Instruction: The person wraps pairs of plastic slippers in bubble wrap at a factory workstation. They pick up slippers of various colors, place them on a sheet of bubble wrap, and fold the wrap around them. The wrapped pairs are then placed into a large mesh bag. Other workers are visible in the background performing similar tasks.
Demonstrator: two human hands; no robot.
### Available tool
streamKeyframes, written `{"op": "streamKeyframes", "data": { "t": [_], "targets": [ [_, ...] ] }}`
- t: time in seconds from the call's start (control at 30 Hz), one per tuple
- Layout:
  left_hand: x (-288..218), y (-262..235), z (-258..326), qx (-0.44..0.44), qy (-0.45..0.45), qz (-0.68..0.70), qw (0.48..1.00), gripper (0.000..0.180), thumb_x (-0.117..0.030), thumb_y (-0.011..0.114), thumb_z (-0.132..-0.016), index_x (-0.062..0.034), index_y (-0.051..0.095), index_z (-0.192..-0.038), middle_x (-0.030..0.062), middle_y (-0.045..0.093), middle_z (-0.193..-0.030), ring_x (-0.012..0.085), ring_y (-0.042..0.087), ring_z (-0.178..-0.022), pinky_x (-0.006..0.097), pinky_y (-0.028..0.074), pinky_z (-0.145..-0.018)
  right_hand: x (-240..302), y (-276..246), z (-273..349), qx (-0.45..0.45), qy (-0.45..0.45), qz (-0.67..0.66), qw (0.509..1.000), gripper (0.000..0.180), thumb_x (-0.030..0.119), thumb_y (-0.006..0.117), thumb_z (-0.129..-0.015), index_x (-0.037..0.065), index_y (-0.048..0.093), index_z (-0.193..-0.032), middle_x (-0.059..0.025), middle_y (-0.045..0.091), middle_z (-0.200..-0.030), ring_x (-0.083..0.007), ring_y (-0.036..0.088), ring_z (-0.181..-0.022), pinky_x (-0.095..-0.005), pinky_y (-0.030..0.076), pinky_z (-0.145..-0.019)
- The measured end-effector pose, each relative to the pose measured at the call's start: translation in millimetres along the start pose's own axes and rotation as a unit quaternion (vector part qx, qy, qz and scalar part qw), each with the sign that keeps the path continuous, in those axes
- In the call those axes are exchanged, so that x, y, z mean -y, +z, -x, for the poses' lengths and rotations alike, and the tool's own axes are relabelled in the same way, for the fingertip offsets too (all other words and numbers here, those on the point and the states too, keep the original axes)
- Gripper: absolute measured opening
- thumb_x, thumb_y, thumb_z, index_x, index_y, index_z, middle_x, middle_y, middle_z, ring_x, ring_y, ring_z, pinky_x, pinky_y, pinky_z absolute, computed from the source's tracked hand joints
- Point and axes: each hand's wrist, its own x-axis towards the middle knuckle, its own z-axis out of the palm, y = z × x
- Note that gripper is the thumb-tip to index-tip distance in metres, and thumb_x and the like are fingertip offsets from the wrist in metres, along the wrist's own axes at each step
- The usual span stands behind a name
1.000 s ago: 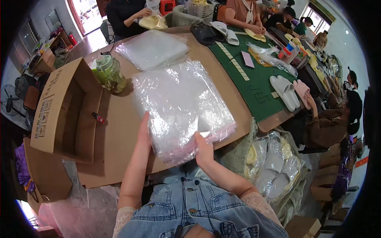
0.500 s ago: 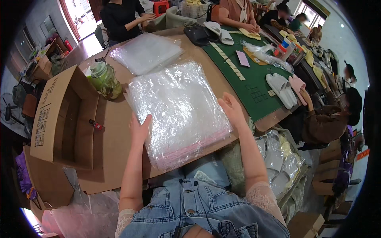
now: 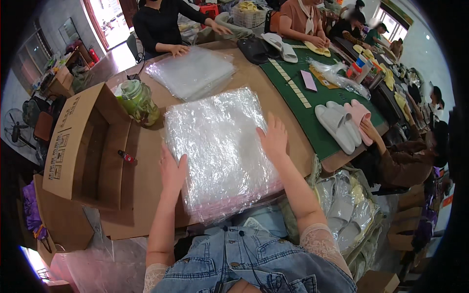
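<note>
A thick stack of clear plastic bags with a pink strip along the near edge lies on the table before me. Along its left edge rests my left hand, thumb apart from the other fingers, holding nothing. My right hand lies against the upper right side of the stack, fingers stretched and thumb spread. Beyond it is a second, looser stack of clear bags, touched by the hand of a person in black.
An open cardboard box stands at left, with a small red-and-black bottle by it. Behind is a jar of green contents. On a green mat are grey slippers, pink slippers and a pink phone.
My right hand has come inward against the stack. The person across has reached onto the far bags and stretched the other arm out. The grey and pink slippers have shifted nearer.
</note>
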Motion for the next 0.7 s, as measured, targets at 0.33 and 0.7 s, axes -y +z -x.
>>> {"op": "streamKeyframes", "data": {
  "t": [0.33,0.7],
  "targets": [
    [-28.1,73.6,-43.0,0.048,0.192,-0.209,0.958,0.061,-0.038,0.057,-0.095,-0.0088,0.045,-0.147,0.0252,0.030,-0.157,0.0431,0.022,-0.147,0.054,0.016,-0.120,61.5,74.0,-49.1,0.162,-0.331,0.025,0.929,0.060,0.046,0.047,-0.100,0.011,0.042,-0.149,-0.0134,0.034,-0.158,-0.0302,0.027,-0.148,-0.0468,0.019,-0.122],
    [-12.2,90.4,-43.1,0.062,0.136,-0.219,0.964,0.064,-0.040,0.054,-0.095,-0.0132,0.040,-0.151,0.0243,0.030,-0.158,0.0433,0.024,-0.147,0.054,0.013,-0.120,-19.1,90.0,-102.6,0.073,-0.014,0.141,0.987,0.064,0.053,0.049,-0.096,0.014,0.047,-0.147,-0.0195,0.037,-0.155,-0.0375,0.029,-0.144,-0.0540,0.020,-0.118]
  ]
}}
